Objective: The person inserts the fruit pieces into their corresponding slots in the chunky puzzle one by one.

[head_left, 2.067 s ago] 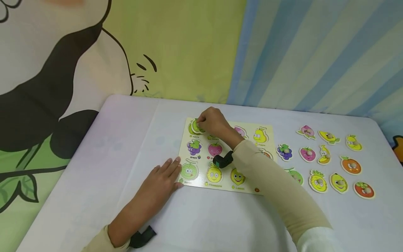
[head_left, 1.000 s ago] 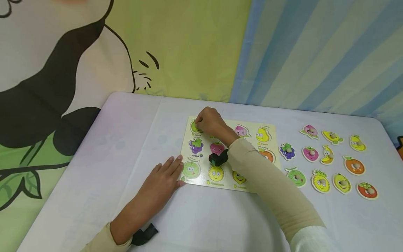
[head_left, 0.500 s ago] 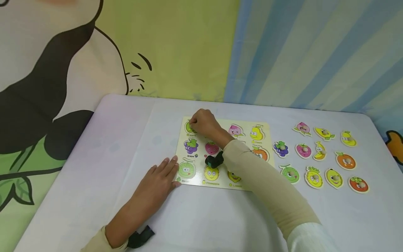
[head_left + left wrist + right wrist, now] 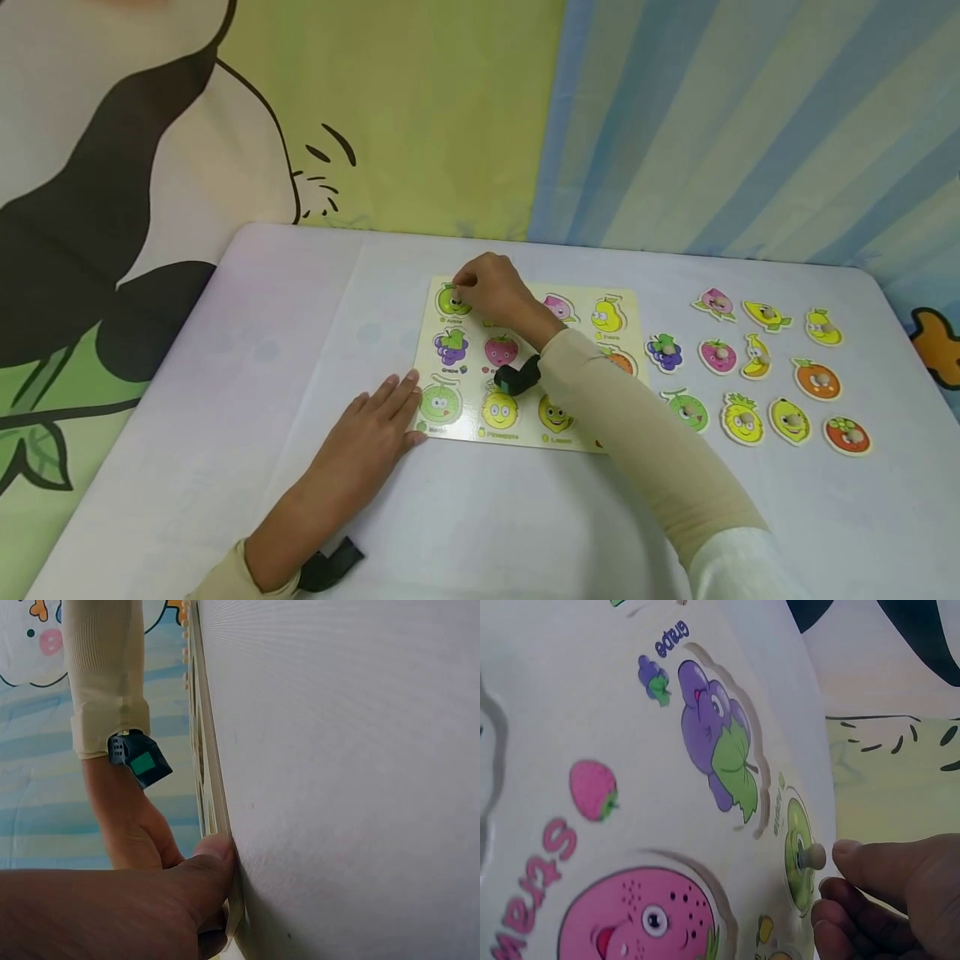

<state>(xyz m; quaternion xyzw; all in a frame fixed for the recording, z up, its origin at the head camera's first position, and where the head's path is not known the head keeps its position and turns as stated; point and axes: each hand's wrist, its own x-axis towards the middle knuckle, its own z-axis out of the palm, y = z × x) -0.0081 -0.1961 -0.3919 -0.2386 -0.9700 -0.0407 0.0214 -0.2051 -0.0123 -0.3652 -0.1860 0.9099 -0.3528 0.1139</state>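
A cream fruit puzzle board point(image 4: 474, 392) lies on the white table, printed with labelled fruit in shallow recesses. The green apple piece point(image 4: 452, 301) sits in the recess at the board's far left corner. In the right wrist view its wooden knob point(image 4: 814, 856) stands just beside my right thumb and fingertips, which are slightly apart from it and hold nothing. From the head view, my right hand point(image 4: 497, 290) hovers over the board's back edge, hiding part of the top row. My left hand point(image 4: 367, 446) lies with straight fingers against the board's left edge; its thumb point(image 4: 215, 847) touches that edge.
Several loose knobbed fruit pieces lie right of the board, among them a grape piece point(image 4: 664, 353), a melon piece point(image 4: 686, 410), a peach piece point(image 4: 716, 305) and a tomato piece point(image 4: 847, 436). My right forearm point(image 4: 637, 425) crosses the board's right side. A printed curtain stands behind the table.
The apple piece was held askew over its printed recess, then lowered into it. My right fingers have now come off its knob and lifted slightly. My left hand stays at the board's edge.
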